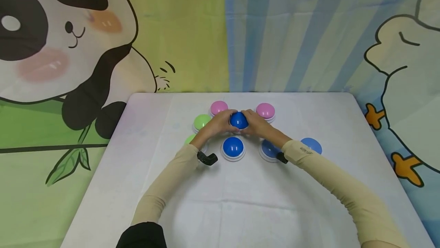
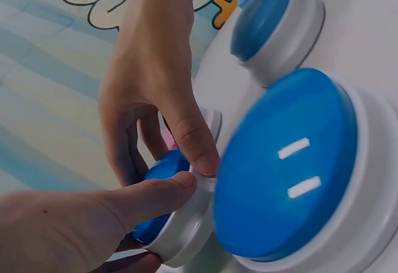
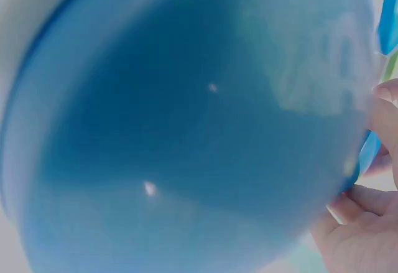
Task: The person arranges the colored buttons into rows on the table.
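Both hands are at one dome-topped push button [image 1: 238, 120], blue with a white base, in the middle of the group on the table. My left hand [image 1: 220, 123] grips it from the left and my right hand [image 1: 255, 124] from the right. In the left wrist view the two thumbs press close together at the white rim of this button [image 2: 180, 239], fingers curled round its sides. Nearer me sits another blue button [image 1: 233, 147], untouched. A blue dome [image 3: 186, 130] fills most of the right wrist view, hiding much of the hands.
Two pink buttons [image 1: 219, 107] stand behind the hands, left and right. Green buttons [image 1: 201, 121] are beside the left wrist, one partly covered by the arm. More blue buttons [image 1: 311, 145] lie near the right forearm. A white cloth covers the table [image 1: 223, 217]; printed curtains [image 1: 192, 30] hang behind.
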The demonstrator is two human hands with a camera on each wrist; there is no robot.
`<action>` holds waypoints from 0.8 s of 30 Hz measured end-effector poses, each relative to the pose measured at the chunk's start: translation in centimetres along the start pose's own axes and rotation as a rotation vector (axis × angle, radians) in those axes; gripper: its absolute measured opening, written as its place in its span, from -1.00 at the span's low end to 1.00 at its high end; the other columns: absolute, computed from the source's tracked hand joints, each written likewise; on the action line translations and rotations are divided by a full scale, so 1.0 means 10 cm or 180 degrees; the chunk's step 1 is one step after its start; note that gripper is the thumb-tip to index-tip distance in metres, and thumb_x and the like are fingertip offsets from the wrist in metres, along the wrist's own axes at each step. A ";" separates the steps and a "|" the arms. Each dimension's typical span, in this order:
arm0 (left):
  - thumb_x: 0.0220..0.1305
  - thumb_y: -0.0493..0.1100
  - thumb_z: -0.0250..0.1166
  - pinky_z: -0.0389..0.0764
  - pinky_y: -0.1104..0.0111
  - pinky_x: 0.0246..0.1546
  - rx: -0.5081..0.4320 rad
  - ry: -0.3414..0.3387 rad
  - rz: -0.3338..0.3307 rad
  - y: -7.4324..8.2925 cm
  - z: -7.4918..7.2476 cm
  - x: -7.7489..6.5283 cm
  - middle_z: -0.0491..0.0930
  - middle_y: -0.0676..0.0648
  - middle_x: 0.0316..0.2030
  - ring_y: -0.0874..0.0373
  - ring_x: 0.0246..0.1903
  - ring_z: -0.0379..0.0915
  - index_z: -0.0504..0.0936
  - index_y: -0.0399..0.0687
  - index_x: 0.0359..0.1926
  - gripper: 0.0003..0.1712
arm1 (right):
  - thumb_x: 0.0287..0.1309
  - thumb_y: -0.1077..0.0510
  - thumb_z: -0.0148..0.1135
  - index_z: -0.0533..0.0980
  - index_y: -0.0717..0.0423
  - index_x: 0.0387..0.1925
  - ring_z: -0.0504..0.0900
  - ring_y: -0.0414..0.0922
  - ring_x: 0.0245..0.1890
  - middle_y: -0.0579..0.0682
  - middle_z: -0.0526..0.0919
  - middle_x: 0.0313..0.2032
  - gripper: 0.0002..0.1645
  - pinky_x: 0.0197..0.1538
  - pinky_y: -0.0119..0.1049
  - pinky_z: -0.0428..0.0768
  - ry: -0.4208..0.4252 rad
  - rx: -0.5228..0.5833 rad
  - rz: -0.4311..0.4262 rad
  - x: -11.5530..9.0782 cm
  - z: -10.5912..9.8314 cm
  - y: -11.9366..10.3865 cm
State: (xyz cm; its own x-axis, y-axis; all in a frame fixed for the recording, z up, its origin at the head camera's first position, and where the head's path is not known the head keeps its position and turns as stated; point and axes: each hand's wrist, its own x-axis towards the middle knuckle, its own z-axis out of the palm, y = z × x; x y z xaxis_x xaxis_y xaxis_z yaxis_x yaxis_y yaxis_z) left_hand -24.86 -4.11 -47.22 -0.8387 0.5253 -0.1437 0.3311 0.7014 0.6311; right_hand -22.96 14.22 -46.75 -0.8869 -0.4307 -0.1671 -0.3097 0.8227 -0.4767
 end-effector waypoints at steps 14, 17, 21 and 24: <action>-0.13 0.19 0.42 0.58 0.36 -0.03 0.0084 0.0174 0.0387 0.16 -0.22 -0.43 0.49 -0.05 0.10 0.15 0.00 0.48 0.36 -0.07 0.23 -0.10 | -0.10 -0.08 0.39 0.21 0.20 0.27 0.40 0.02 0.12 0.14 0.41 0.10 -0.06 0.15 -0.08 0.50 0.0397 0.0219 -0.0626 -0.39 -0.14 -0.22; -0.14 0.23 0.41 0.59 0.41 -0.08 0.0108 0.0224 0.0446 0.19 -0.19 -0.56 0.51 -0.03 0.08 0.19 -0.02 0.49 0.37 -0.05 0.22 -0.10 | -0.13 -0.09 0.41 0.24 0.19 0.25 0.42 0.00 0.09 0.12 0.42 0.07 -0.06 0.09 -0.10 0.54 0.0443 0.0189 -0.0681 -0.50 -0.13 -0.28; -0.14 0.21 0.42 0.59 0.44 -0.11 0.0124 0.0289 0.0579 0.24 -0.13 -0.73 0.53 -0.03 0.06 0.21 -0.05 0.50 0.39 -0.06 0.20 -0.11 | -0.15 -0.07 0.43 0.27 0.20 0.23 0.42 0.01 0.07 0.12 0.43 0.06 -0.08 0.06 -0.09 0.56 0.0486 0.0209 -0.0751 -0.67 -0.10 -0.35; -0.16 0.20 0.43 0.60 0.45 -0.13 0.0144 0.0310 0.0691 0.27 -0.05 -0.86 0.55 -0.03 0.04 0.23 -0.08 0.51 0.41 -0.07 0.19 -0.12 | -0.16 -0.06 0.44 0.27 0.21 0.23 0.41 0.01 0.08 0.11 0.43 0.06 -0.07 0.07 -0.08 0.55 0.0467 0.0244 -0.0771 -0.82 -0.06 -0.39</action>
State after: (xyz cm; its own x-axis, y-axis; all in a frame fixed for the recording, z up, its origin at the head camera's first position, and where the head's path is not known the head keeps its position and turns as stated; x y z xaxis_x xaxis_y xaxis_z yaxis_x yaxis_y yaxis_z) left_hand -16.99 -6.97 -43.86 -0.7828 0.6187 0.0673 0.5255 0.5991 0.6042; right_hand -14.69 14.79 -43.03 -0.8322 -0.5481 0.0836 -0.4965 0.6697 -0.5523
